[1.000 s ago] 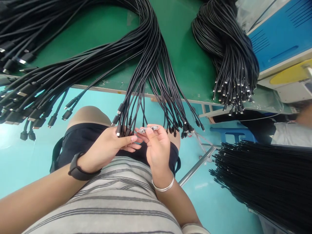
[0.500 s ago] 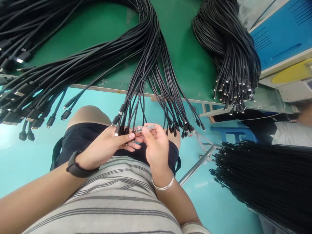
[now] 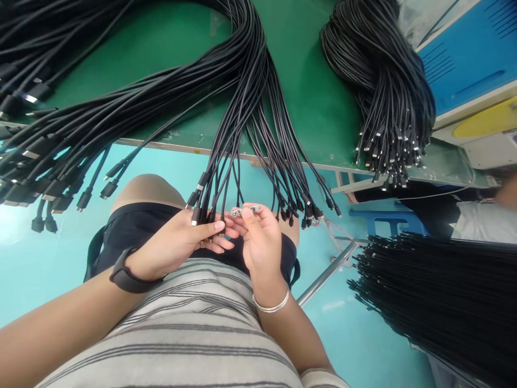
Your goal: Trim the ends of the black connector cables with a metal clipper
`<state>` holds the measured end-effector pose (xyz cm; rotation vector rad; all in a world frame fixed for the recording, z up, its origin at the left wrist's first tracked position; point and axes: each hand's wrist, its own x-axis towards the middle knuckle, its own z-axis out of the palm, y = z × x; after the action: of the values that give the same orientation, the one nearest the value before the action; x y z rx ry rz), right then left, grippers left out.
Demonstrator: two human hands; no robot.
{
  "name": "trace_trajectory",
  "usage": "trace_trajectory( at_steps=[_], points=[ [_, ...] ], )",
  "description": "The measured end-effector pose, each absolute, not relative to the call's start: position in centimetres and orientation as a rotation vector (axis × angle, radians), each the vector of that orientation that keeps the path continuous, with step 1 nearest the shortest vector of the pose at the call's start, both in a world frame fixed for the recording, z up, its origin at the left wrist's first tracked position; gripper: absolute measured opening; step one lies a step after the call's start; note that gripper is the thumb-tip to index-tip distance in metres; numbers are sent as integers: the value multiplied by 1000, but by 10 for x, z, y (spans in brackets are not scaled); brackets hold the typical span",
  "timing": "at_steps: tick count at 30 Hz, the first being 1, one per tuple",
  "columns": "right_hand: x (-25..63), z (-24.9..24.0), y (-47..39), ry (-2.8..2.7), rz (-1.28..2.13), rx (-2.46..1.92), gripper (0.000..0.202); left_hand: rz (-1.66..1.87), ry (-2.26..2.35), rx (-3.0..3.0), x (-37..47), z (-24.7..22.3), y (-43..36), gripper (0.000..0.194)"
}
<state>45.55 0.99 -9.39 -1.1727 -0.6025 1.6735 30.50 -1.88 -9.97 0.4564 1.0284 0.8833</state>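
Black cables [image 3: 242,81] lie over the green table and hang past its front edge above my lap. Several of their connector ends [image 3: 196,215] rest among the fingers of my left hand [image 3: 189,234], whose thumb presses toward one connector. Just right of it, my right hand [image 3: 260,231] pinches a small silver metal tool [image 3: 244,210] between thumb and fingers. The tool's tip points left, close to the left fingertips and the connectors. Parts of the left fingers are hidden behind the cable ends.
The green table [image 3: 299,108] carries another cable bundle [image 3: 383,91] at the right, beside a blue machine [image 3: 468,54]. More cables [image 3: 81,134] hang over the edge at left. A dense black cable stack [image 3: 440,291], a metal bar [image 3: 327,274] and a blue stool [image 3: 388,218] are at lower right.
My right hand has shifted slightly right with the silver tool, and the tool has turned a little. My left hand is almost unmoved on the connectors.
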Motion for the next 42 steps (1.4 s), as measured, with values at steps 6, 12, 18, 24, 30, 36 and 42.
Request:
trace_trajectory(
  at_steps=[6, 12, 18, 24, 30, 36, 42],
  points=[
    [460, -96, 11, -700, 1698, -1155, 20, 871, 1027, 464, 305, -98, -18, 24],
    [462, -97, 11, -745, 1718, -1163, 19, 877, 1028, 464, 305, -97, -16, 24],
    [461, -97, 12, -752, 1712, -1155, 17, 870, 1026, 464, 304, -97, -16, 24],
    [463, -96, 15, -731, 1753, -1138, 19, 858, 1005, 471, 303, -99, -17, 21],
    [464, -97, 17, -749, 1764, -1144, 20, 855, 1007, 463, 302, -101, -18, 20],
    [461, -98, 16, -662, 1724, -1131, 17, 846, 1020, 458, 305, -100, -15, 25],
    [465, -93, 20, -761, 1861, -917, 11, 836, 1077, 470, 305, -102, -14, 28]
  ],
)
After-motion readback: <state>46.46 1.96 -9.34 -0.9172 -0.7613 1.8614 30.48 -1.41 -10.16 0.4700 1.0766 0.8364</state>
